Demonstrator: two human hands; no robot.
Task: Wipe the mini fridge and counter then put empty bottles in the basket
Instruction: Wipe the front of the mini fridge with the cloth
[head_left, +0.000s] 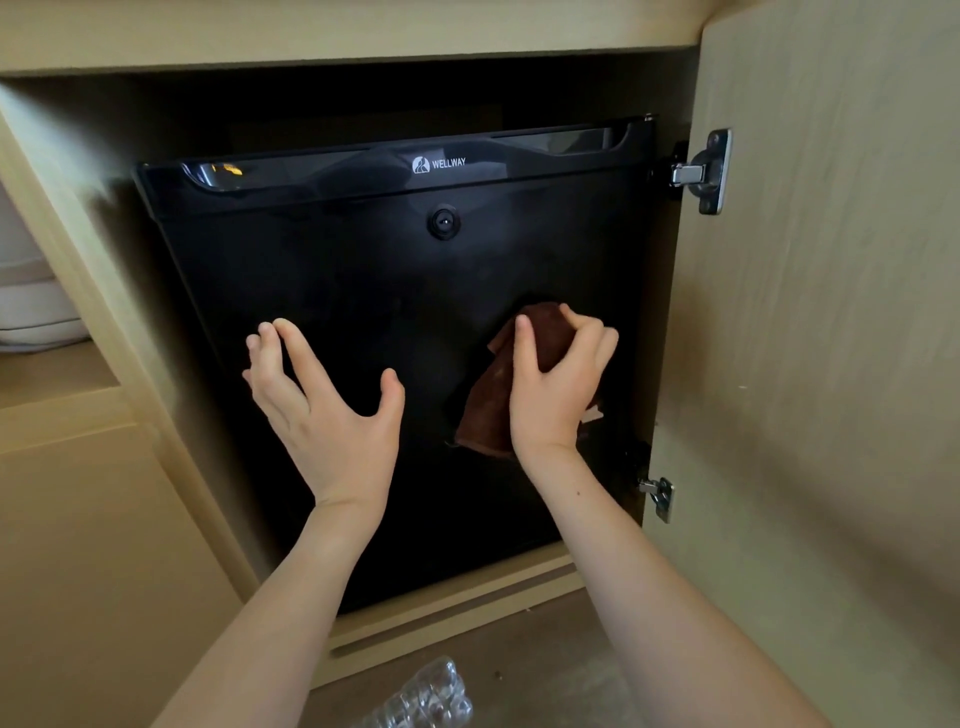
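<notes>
— Where is the mini fridge (363, 270)?

— Set inside a pale wooden cabinet (156, 519), its black door closed and facing the camera. A WELLWAY logo (439, 164) sits on the glossy top strip, with a round keyhole (444, 222) just below it.

— And the hands?

— The right hand (558, 384) is against the right half of the fridge door, and its fingers (587, 332) are curled round a bunched brown cloth (488, 410). The cloth lies between palm and door, and its loose end hangs down to the left of the wrist.

— The other one?

— The left hand (322, 410) is raised before the left-middle of the door and holds nothing. Its fingers (306, 353) are spread and slightly bent, the thumb well apart from them. I cannot tell whether the fingertips touch the door.

— Any bottles?

— One clear, ribbed plastic bottle (431, 696) lies on the floor (545, 665) at the bottom edge, between the two forearms, partly cut off by the frame.

— What else is there?

— The cabinet door (831, 312) stands open at the right, with an upper hinge (704, 171) and a lower hinge (658, 496) in metal. At the far left, a shelf (47, 369) carries something white and rounded (36, 306), too cropped to name.
</notes>
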